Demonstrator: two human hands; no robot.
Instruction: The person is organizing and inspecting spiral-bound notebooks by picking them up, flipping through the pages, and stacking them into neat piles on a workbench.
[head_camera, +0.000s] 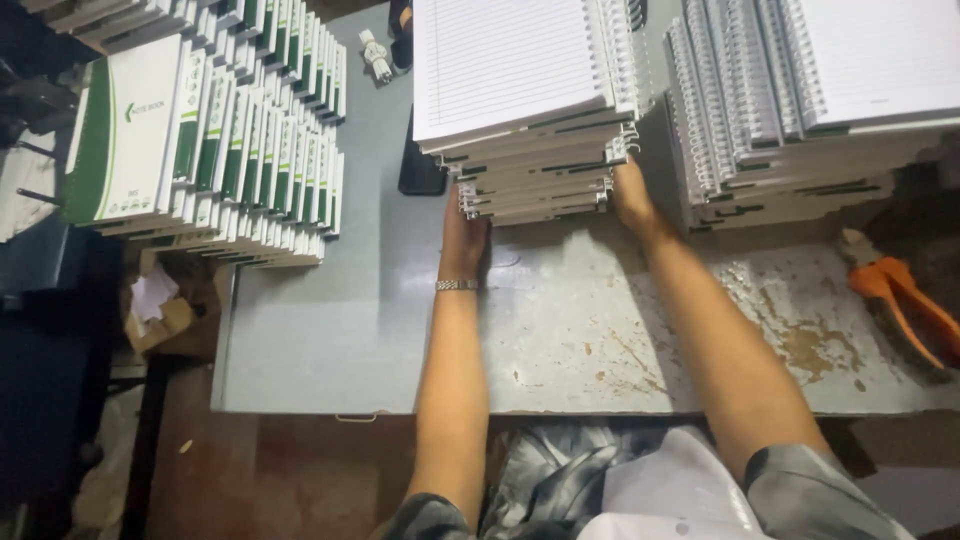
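Head view: both hands — left hand (462, 235), right hand (632, 195) — are gripping the notebook stack (530, 150) sides; stack is sitting unlifted on tabletop (600, 330).

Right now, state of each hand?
Left hand: pressed against the left side of the stack of spiral notebooks, fingers hidden; grip cannot be told.
Right hand: pressed against the stack's right side, fingers hidden; grip cannot be told.

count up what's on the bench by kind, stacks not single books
spiral notebook stacks: 2, the one gripped by left hand and right hand, and one at right
fanned piles of green and white booklets: 1
orange-handled pliers: 1
total: 4
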